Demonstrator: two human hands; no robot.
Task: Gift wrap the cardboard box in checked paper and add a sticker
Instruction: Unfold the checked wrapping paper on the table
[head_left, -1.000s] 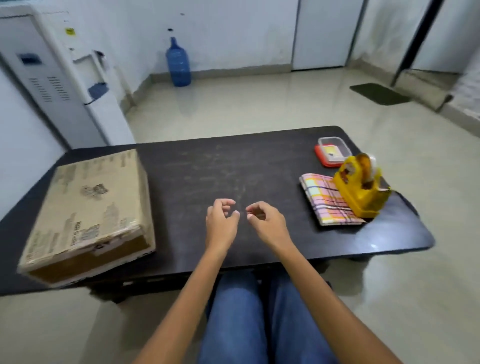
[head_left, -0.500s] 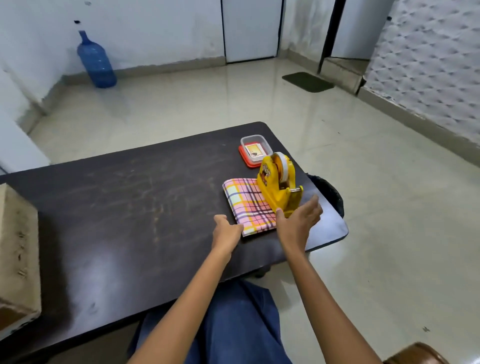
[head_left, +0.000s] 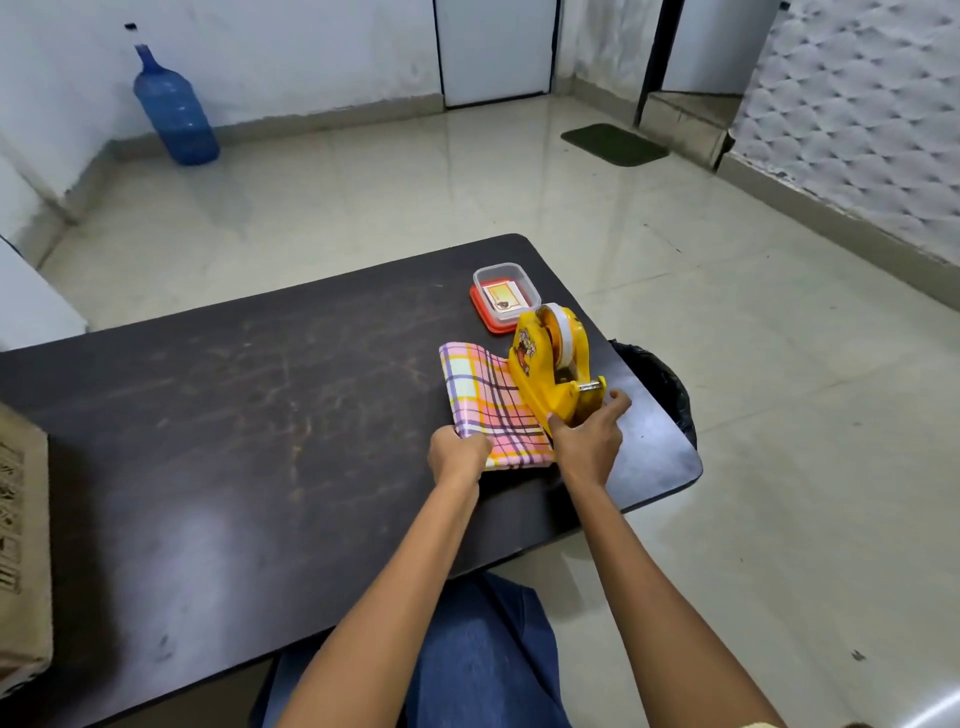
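Right of the frame's centre, the folded checked paper (head_left: 485, 400), pink with yellow, white and purple lines, lies flat on the dark table (head_left: 234, 441) near its right end. The left hand (head_left: 460, 456) grips the paper's near-left corner, with the fingers curled down over the edge so that only knuckles show; whether the thumb is under the sheet I cannot tell. The yellow tape dispenser (head_left: 553, 364) stands on the right part of the paper, its white tape roll upright at the far end and its cutter end pointing toward the lower right. The right hand (head_left: 587, 441) holds the near end of the dispenser, with the thumb pressed against its left side and the fingers wrapped round its right side by the cutter. Just beyond the dispenser, a clear plastic container (head_left: 505, 296) sits on a red lid, with a small yellowish card inside. The cardboard box (head_left: 23, 545) is at the far left edge of the frame, cut off, resting on the table well apart from the paper. A black bin bag (head_left: 662, 387) shows past the table's right edge. In the upper left a blue water bottle (head_left: 174, 111) stands on the floor by the wall, and a dark green mat (head_left: 614, 144) lies in the upper right. Blue jeans (head_left: 483, 660) show at the bottom centre between the forearms.
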